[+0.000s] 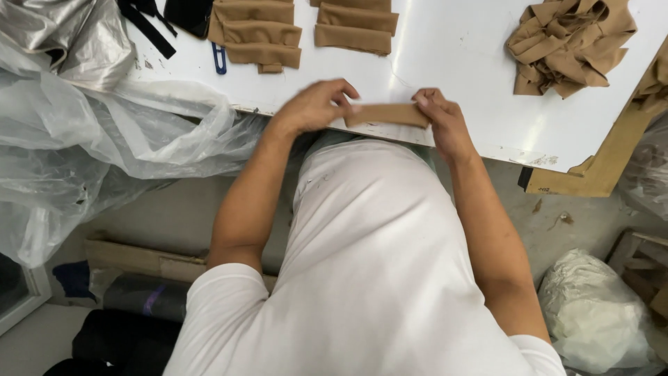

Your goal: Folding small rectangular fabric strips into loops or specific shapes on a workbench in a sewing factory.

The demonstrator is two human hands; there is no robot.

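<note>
A folded tan fabric strip point(387, 115) lies along the near edge of the white table point(452, 49). My left hand point(314, 106) pinches its left end, and my right hand point(440, 118) grips its right end. Two neat stacks of folded tan strips point(259, 33) point(355, 26) rest at the table's far side. A loose heap of tan strips point(567, 43) sits at the far right.
Crumpled clear plastic sheeting point(104, 139) drapes off the table's left side. Black straps point(149, 24) and a blue clip point(220, 59) lie near the stacks. A white bag point(598, 313) sits on the floor at right, cardboard point(139, 257) at lower left.
</note>
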